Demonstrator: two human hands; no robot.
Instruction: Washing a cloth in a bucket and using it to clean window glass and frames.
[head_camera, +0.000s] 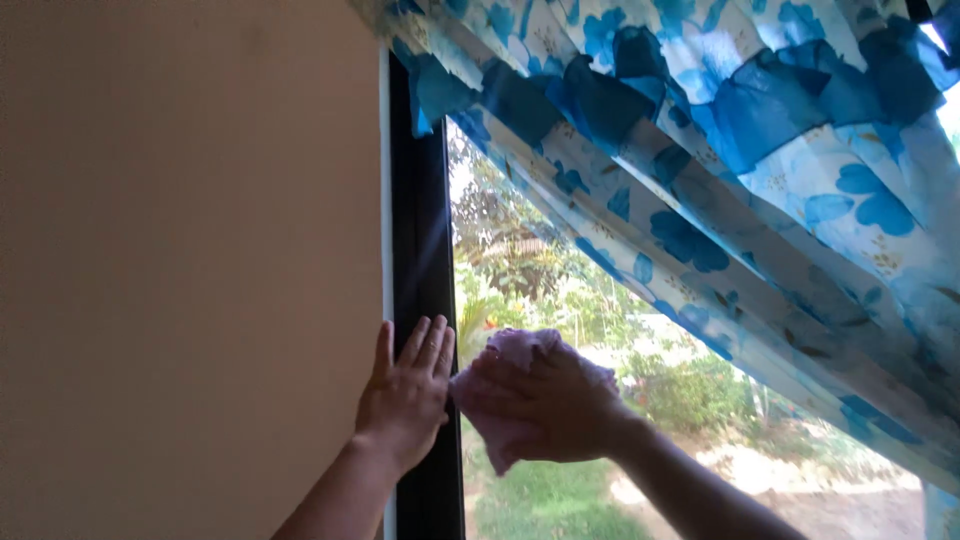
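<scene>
My left hand (405, 395) lies flat, fingers together and pointing up, against the dark window frame (420, 230). Beside it, my right hand (550, 405) presses a crumpled pink cloth (520, 350) against the window glass (540, 270), close to the frame. The cloth bunches above and below my fingers. Both forearms rise from the bottom edge of the view.
A white curtain with blue flowers (760, 170) is drawn aside, hanging diagonally from top left to the right edge. A plain beige wall (190, 270) fills the left. Through the glass, green trees and grass show.
</scene>
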